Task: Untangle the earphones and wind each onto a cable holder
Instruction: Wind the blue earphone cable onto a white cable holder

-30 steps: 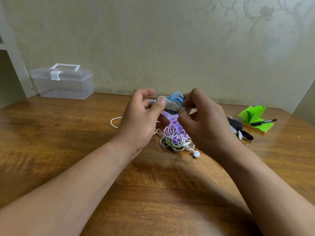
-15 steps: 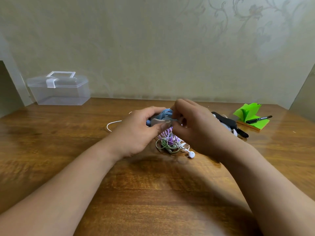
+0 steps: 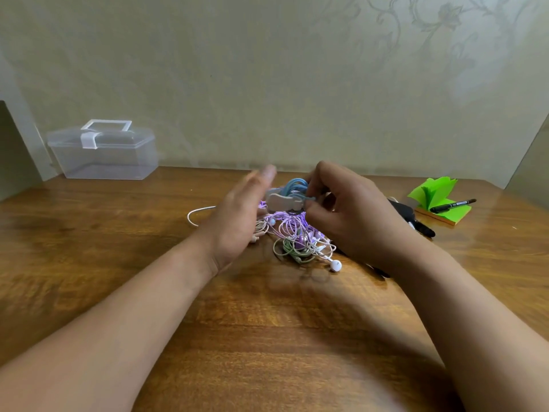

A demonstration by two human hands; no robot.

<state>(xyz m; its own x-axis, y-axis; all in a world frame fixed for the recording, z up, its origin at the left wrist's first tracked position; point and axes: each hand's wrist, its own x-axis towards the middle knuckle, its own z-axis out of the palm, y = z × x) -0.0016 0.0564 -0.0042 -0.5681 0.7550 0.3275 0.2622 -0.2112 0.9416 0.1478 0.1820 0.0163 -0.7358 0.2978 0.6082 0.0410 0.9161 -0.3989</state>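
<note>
Pinching the cable holder (image 3: 282, 202), right hand (image 3: 350, 215) holds it beside the spread left hand (image 3: 240, 215).

Glossy wooden table (image 3: 89, 248) stands against a beige floral-patterned wall (image 3: 267, 69).

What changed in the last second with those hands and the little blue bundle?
The left hand let go of the cable holder and opened, fingers now straight beside it. The right hand alone pinches the holder, with the blue earphone cable wound on it. The tangled earphones, clear plastic box and green notepad stayed put.
</note>
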